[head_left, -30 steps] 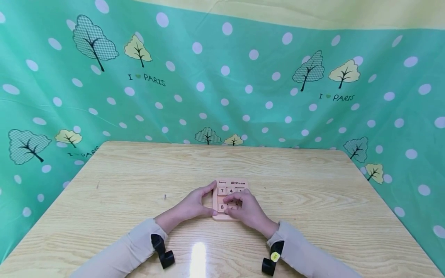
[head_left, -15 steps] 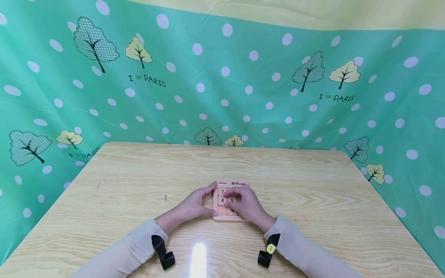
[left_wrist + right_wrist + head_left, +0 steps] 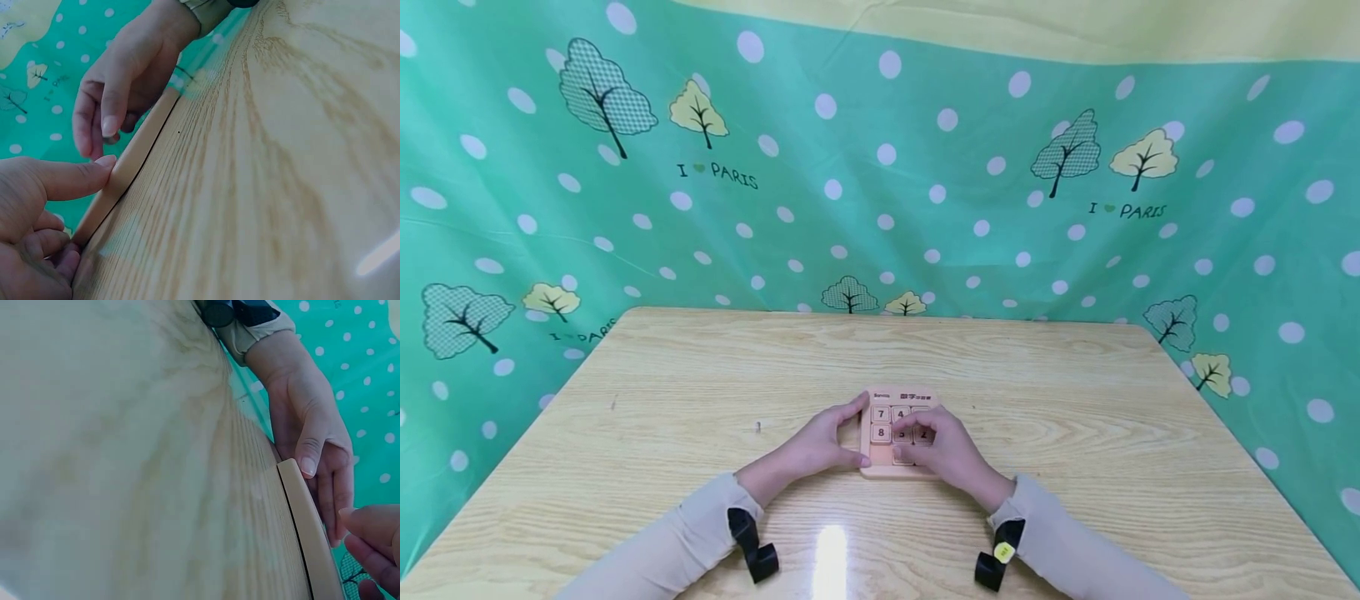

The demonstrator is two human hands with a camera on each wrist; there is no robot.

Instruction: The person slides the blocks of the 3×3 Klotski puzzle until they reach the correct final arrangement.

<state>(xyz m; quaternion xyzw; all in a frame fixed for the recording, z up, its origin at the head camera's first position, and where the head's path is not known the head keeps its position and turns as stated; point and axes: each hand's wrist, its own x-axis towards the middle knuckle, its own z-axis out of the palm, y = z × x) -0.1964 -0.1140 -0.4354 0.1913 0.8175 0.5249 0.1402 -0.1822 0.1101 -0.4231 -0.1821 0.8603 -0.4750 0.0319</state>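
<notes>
A pink number slide puzzle [image 3: 887, 473] lies flat on the wooden table. Its 7 tile [image 3: 881, 414] and 4 tile [image 3: 900, 413] show in the top row, with the 8 tile [image 3: 881, 433] below the 7. The lower-left slot is bare. My left hand [image 3: 811, 443] grips the puzzle's left side, its thumb at the near corner and fingers at the far one. Over the right part hovers my right hand [image 3: 951, 450], index finger and thumb bent close above the middle column, hiding several tiles. In the left wrist view, the left thumb [image 3: 81, 179] presses the puzzle's edge [image 3: 139, 156].
The wooden table [image 3: 700, 367] spreads around the puzzle. Behind it hangs a green dotted cloth [image 3: 880, 183] printed with trees. A tiny dark mark or bit [image 3: 757, 427] is left of the hands. Black cameras are strapped on both wrists.
The 8 tile has slid from the bottom row up to the middle row, baring the lower-left slot. My right hand has then shifted slightly right. The left hand has kept its grip.
</notes>
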